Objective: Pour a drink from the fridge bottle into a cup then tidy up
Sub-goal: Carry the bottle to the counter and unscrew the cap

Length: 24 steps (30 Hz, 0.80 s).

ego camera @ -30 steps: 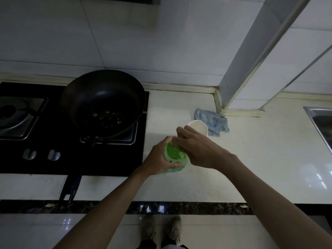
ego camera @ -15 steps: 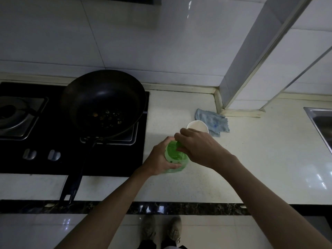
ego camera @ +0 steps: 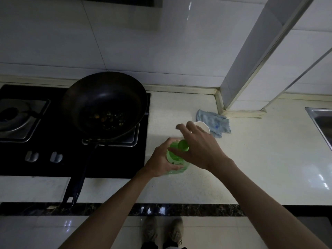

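Observation:
A green plastic bottle [ego camera: 175,159] stands upright on the white counter [ego camera: 251,159], just right of the stove. My left hand [ego camera: 161,160] grips its body from the left. My right hand [ego camera: 199,146] comes over the top, thumb and inner fingers round the green cap [ego camera: 183,146], while two fingers stick out loosely beyond it. A small white cup [ego camera: 203,126] stands just behind the bottle, partly hidden by those fingers.
A black wok [ego camera: 106,103] holding food scraps sits on the black gas stove [ego camera: 45,141], its handle reaching past the counter's front edge. A blue cloth [ego camera: 216,123] lies behind the cup by the wall corner. A steel sink [ego camera: 321,123] is at the far right.
My right hand has turned on the cap and two of its fingers have lifted outward, so the cap now shows. The bottle and my left hand have stayed put.

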Each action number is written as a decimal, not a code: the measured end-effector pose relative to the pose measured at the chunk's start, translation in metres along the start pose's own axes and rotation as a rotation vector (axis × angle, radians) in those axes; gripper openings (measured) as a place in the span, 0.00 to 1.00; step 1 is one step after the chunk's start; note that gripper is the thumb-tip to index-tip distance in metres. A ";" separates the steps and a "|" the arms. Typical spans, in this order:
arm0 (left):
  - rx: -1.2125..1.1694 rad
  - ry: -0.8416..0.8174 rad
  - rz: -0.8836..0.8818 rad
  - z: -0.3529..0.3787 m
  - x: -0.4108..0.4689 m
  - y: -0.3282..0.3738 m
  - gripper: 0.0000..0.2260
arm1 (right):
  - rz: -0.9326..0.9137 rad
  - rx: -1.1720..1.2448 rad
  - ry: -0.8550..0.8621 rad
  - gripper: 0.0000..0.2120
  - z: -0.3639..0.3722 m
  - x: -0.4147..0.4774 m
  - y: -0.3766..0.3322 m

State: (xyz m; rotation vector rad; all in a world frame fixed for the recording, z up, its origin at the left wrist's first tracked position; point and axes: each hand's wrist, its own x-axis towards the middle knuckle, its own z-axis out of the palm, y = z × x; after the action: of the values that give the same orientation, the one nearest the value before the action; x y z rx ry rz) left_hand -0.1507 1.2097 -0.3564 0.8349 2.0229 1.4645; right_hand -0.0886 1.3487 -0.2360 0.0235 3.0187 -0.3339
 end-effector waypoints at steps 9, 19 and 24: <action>0.025 0.007 -0.028 0.000 0.000 0.002 0.35 | -0.198 0.014 -0.147 0.24 -0.011 -0.014 0.010; 0.039 0.007 -0.054 0.001 0.000 0.002 0.33 | 0.089 -0.197 0.043 0.22 -0.001 0.003 -0.007; 0.042 -0.007 -0.064 0.000 0.001 0.003 0.33 | -0.099 -0.136 -0.071 0.17 -0.015 -0.002 -0.006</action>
State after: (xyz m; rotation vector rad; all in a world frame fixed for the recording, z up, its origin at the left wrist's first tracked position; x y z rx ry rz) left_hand -0.1504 1.2112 -0.3537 0.7847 2.0624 1.3863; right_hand -0.0882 1.3457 -0.2199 -0.1464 2.9705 -0.1331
